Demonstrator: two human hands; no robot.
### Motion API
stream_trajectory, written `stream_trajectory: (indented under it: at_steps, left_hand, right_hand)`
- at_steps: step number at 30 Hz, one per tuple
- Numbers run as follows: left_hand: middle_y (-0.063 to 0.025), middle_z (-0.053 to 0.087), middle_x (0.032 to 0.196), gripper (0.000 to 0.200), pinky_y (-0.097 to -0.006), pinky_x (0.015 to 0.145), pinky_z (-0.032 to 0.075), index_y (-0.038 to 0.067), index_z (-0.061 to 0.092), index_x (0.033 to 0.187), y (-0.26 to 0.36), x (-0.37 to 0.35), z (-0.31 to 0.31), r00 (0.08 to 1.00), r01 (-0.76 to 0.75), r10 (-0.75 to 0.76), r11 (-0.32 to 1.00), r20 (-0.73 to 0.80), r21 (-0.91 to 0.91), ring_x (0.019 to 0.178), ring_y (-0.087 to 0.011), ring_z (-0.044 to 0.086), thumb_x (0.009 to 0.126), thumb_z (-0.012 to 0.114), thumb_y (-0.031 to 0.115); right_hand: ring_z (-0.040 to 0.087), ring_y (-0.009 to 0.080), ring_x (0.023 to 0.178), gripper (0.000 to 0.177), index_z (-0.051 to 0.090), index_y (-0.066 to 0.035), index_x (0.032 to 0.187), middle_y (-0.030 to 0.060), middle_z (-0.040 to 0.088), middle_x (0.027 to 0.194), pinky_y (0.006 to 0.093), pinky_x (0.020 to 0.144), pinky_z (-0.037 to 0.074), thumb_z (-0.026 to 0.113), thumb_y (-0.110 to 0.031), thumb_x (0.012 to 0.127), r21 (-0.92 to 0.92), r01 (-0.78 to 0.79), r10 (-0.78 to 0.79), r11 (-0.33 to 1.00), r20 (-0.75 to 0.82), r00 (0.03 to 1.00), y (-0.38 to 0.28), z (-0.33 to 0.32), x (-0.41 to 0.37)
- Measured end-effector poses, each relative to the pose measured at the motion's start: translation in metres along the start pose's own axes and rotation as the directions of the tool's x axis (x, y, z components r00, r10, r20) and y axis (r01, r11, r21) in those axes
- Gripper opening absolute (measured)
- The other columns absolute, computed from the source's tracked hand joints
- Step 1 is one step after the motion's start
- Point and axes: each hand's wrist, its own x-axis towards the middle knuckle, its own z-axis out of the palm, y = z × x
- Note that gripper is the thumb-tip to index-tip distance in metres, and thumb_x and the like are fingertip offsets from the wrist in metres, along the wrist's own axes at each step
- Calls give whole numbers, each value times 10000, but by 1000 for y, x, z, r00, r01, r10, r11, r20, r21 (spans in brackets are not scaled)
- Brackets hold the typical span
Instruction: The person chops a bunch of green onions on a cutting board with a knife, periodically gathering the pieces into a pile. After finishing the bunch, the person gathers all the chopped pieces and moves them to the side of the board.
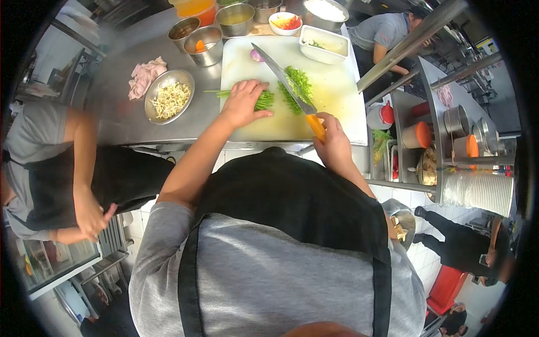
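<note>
The long metal knife [281, 75] is silver-grey along its blade and yellow-orange on its handle. The flat rectangular cutting board [238, 62] is white with a pale yellow tint across part of it. The slim straight stalks [264, 101] and the frilly chopped leaves [299, 84] are bright green, the small rounded onion piece [256, 55] purple-pink. The thin crumpled slices [147, 77] are pale pink, the slender sprouts [170, 99] cream and yellow. The broad cloth apron [281, 191] is plain black, the soft fabric shirt [281, 247] heathered grey

Left hand [245, 103] lies palm down, fingers spread, ahead; right hand [331, 136] is closed, near right, both forearms reaching forward.
</note>
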Motion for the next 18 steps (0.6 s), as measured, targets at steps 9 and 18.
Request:
stream_trajectory:
  at_steps: [9, 18]
  left_hand:
    - [-111, 371, 1454, 706, -533, 1124, 224, 215, 533, 1327, 44, 4, -22, 966, -174, 162, 984, -201, -40, 1380, -323, 289, 722, 733, 521]
    - [-2, 161, 1593, 539, -661, 1116, 95, 402, 523, 1342, 65, 52, -16, 960, -239, 222, 968, 173, 82, 1473, -317, 79, 839, 574, 589]
  right_hand:
    - [603, 374, 913, 404, 445, -66, 1092, 154, 558, 1080, 454, 741, 507, 650, -36, 744, -9, 157, -157, 988, -38, 987, 16, -5, 8]
    - [614, 394, 898, 450, 444, -74, 1089, 150, 602, 1047, 460, 745, 500, 704, -57, 723, -95, 174, -170, 980, 50, 984, 25, -35, 11]
